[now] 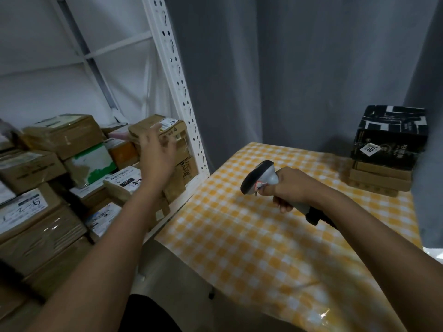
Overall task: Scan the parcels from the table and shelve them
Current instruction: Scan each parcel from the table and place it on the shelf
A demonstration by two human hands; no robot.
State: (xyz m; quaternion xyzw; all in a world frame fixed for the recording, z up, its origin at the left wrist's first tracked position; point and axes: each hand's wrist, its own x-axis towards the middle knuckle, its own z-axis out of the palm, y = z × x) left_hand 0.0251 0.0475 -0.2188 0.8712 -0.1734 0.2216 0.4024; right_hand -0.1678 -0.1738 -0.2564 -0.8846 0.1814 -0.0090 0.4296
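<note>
Left hand (pixel 157 152) reaches slack-fingered at the brown cardboard parcel (pixel 163 137) on the white metal shelf (pixel 182 92); right hand (pixel 287 188) grips the grey handheld scanner (pixel 261 178).

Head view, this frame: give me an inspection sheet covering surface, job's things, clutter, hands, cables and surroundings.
Surface: table under a yellow-and-white checked cloth, glossy and wrinkled at the near edge.
Job's things: black printed parcel stacked on flat cardboard boxes at the table's far right corner; grey handheld scanner; white metal shelf packed with cardboard parcels.
Clutter: nothing seen.
Hands: left hand open, fingers spread at a labelled box on the shelf, contact unclear from blur; right hand grips the scanner handle above the table.
Cables: nothing seen.
Surroundings: grey curtain behind the table, white sheeting behind the shelf.
</note>
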